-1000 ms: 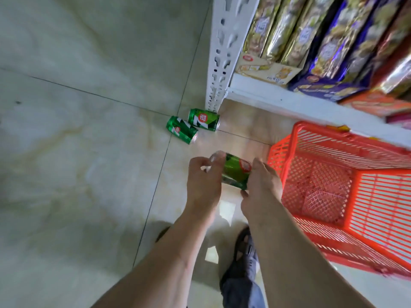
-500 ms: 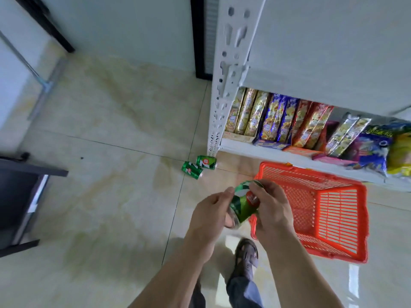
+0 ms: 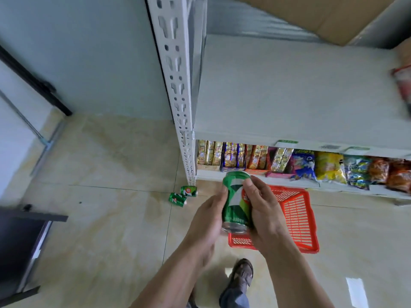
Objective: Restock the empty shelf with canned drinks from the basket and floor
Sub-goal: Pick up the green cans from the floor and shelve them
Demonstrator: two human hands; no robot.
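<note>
A green drink can (image 3: 235, 203) stands nearly upright between both hands at chest height, in front of the shelving. My left hand (image 3: 208, 221) grips its left side and my right hand (image 3: 262, 214) wraps its right side, thumb across the label. Two more green cans (image 3: 183, 195) lie on their sides on the floor by the foot of the white shelf post (image 3: 178, 85). The orange basket (image 3: 298, 221) sits on the floor under my hands and looks empty. Above it the wide white shelf board (image 3: 289, 92) is bare.
The lower shelf (image 3: 289, 176) is packed with snack packets. A cardboard box (image 3: 322, 16) sits at the top right, and a red packet (image 3: 403, 85) at the shelf's right edge. A dark piece of furniture (image 3: 20, 247) stands at the left. My foot (image 3: 242, 274) is on the tiled floor.
My view has risen from the floor to the bare shelf. Both hands lifted the can and turned it from lying sideways to nearly upright.
</note>
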